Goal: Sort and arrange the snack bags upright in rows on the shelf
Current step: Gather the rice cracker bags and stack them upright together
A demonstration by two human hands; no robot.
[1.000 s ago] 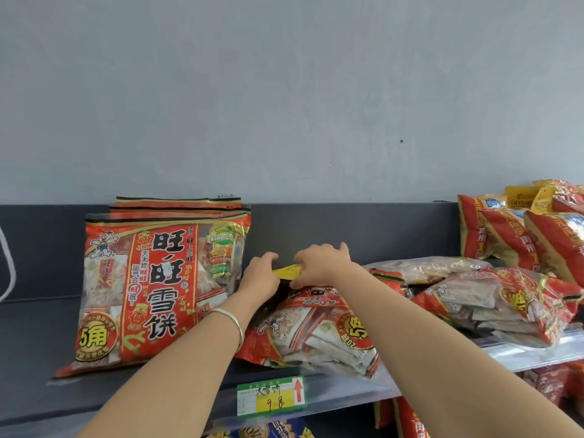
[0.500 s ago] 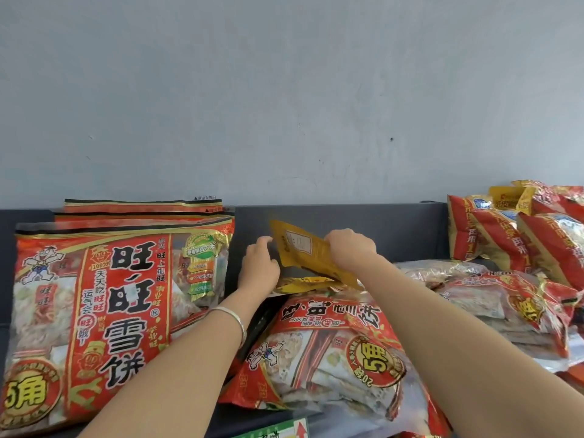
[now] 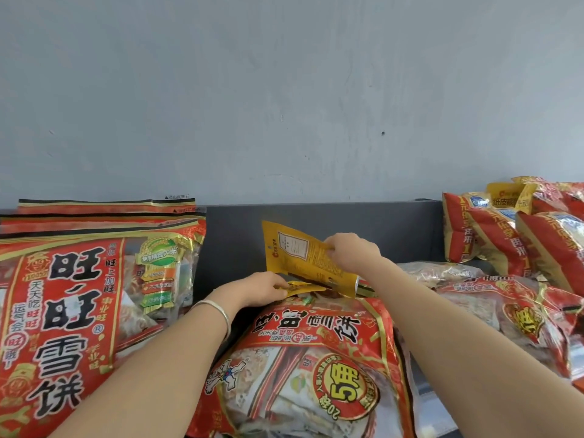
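Observation:
My right hand [image 3: 349, 254] pinches a small yellow snack pouch [image 3: 300, 254] by its right edge and holds it tilted above the shelf, back label facing me. My left hand [image 3: 262, 287] grips a second yellow pouch [image 3: 303, 286] that lies flat at the back. Both sit behind a big red rice-cracker bag [image 3: 316, 358] lying flat in the middle. A row of the same red bags [image 3: 82, 295] stands upright at the left.
More red rice-cracker bags [image 3: 505, 311] lie flat at the right, with red and yellow snack bags [image 3: 521, 235] stacked behind them. The dark grey shelf back panel [image 3: 316, 222] runs behind everything, under a grey wall.
My right hand has lifted the yellow pouch up off the pile and tilted it. My left hand moved onto a second yellow pouch. The camera has moved closer to the shelf.

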